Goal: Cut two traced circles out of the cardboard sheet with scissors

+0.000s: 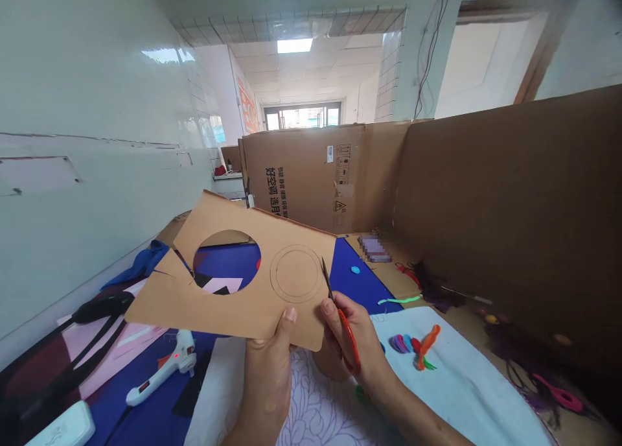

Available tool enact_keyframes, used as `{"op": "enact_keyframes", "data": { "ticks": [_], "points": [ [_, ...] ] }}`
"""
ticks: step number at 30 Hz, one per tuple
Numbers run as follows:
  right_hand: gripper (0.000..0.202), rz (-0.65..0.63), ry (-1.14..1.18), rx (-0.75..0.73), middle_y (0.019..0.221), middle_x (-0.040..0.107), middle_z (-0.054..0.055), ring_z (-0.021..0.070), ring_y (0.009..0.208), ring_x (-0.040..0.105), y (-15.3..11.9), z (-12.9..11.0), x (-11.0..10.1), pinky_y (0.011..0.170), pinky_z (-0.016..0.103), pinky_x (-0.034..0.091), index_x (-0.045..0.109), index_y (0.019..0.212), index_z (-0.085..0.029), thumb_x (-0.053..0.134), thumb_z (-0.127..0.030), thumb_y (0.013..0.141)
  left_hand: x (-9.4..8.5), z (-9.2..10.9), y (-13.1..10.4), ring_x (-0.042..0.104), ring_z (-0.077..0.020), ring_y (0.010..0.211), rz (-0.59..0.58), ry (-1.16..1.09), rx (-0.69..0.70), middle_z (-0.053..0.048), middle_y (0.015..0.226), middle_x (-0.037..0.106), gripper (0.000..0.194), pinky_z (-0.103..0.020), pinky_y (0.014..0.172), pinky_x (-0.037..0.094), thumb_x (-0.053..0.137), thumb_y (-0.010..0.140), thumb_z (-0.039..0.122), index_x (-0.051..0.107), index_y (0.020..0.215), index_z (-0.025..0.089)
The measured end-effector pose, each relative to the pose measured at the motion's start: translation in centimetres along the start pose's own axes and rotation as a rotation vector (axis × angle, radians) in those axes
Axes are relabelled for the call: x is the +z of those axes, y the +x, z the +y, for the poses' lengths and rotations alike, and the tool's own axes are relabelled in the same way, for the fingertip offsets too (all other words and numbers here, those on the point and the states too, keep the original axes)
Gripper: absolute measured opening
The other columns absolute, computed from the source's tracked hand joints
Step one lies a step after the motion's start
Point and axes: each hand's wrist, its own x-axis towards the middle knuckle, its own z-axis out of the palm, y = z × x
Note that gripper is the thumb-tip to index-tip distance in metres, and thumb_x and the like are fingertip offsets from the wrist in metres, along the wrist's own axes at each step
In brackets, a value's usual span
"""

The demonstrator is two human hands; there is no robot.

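My left hand pinches the lower edge of a brown cardboard sheet, thumb on the front face. The sheet has a large round hole with a slit running to its left edge. Right of the hole, two concentric circles are drawn on it in thin line. My right hand grips a pair of scissors with orange handles. Their dark blades point up at the sheet's right side, beside the drawn circles; whether they bite into the cardboard I cannot tell. Part of the right fingers is hidden behind the sheet.
A white glue gun with a red light lies at lower left, near a white box. On the white cloth sit colourful craft pieces. Pink-handled scissors lie far right. Tall cardboard walls stand behind and right.
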Motion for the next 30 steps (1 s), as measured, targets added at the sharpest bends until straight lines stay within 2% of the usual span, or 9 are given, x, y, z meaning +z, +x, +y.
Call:
{"op": "enact_keyframes", "data": {
  "ticks": [4, 9, 15, 18, 22, 30],
  "points": [
    [0.058, 0.007, -0.016, 0.011, 0.05, 0.046, -0.008, 0.0089, 0.04, 0.032, -0.01, -0.17, 0.13, 0.038, 0.022, 0.023, 0.054, 0.078, -0.024, 0.067, -0.079, 0.089, 0.16, 0.05, 0.04, 0.064, -0.0327, 0.139, 0.014, -0.006, 0.005, -0.012, 0.144, 0.073, 0.073, -0.054, 0.123, 0.045, 0.09, 0.081, 0.029, 0.063, 0.149, 0.029],
    [0.054, -0.008, -0.025, 0.002, 0.051, 0.046, -0.008, 0.009, 0.039, 0.032, 0.18, 0.3, -0.03, 0.037, 0.022, 0.022, 0.055, 0.081, -0.024, 0.064, -0.076, 0.094, 0.38, 0.18, -0.04, 0.065, -0.0316, 0.138, 0.018, 0.002, 0.017, -0.012, 0.14, 0.075, 0.072, -0.053, 0.126, 0.041, 0.089, 0.082, 0.027, 0.063, 0.149, 0.028],
    [0.053, -0.013, -0.059, -0.029, 0.053, 0.049, -0.007, 0.0099, 0.043, 0.038, 0.2, 0.02, -0.27, 0.039, 0.021, 0.025, 0.055, 0.081, -0.023, 0.063, -0.073, 0.096, -0.16, -0.42, 0.06, 0.061, -0.0333, 0.143, 0.001, 0.037, 0.02, -0.012, 0.147, 0.071, 0.071, -0.055, 0.123, 0.045, 0.089, 0.083, 0.031, 0.062, 0.149, 0.03],
    [0.054, -0.014, -0.049, -0.038, 0.056, 0.05, -0.006, 0.0097, 0.044, 0.038, 0.16, -0.25, -0.25, 0.04, 0.021, 0.027, 0.057, 0.081, -0.023, 0.063, -0.074, 0.096, -0.43, -0.7, 0.16, 0.058, -0.0341, 0.145, 0.004, 0.06, 0.022, -0.012, 0.149, 0.069, 0.071, -0.056, 0.124, 0.043, 0.09, 0.082, 0.033, 0.063, 0.148, 0.03],
    [0.054, -0.004, -0.023, -0.018, 0.053, 0.047, -0.007, 0.0097, 0.042, 0.035, 0.14, -0.23, -0.15, 0.038, 0.022, 0.024, 0.058, 0.082, -0.023, 0.064, -0.075, 0.094, -0.41, -0.73, 0.2, 0.057, -0.0331, 0.146, 0.001, 0.059, 0.031, -0.011, 0.151, 0.068, 0.069, -0.054, 0.126, 0.042, 0.09, 0.083, 0.033, 0.064, 0.147, 0.03],
    [0.055, 0.009, 0.03, 0.001, 0.052, 0.042, -0.008, 0.0095, 0.041, 0.032, 0.2, -0.04, 0.03, 0.038, 0.023, 0.024, 0.055, 0.08, -0.024, 0.067, -0.077, 0.09, -0.09, -0.45, -0.1, 0.061, -0.0344, 0.143, 0.009, 0.044, 0.018, -0.012, 0.149, 0.069, 0.069, -0.058, 0.122, 0.046, 0.089, 0.083, 0.03, 0.064, 0.147, 0.031]
  ]
}}
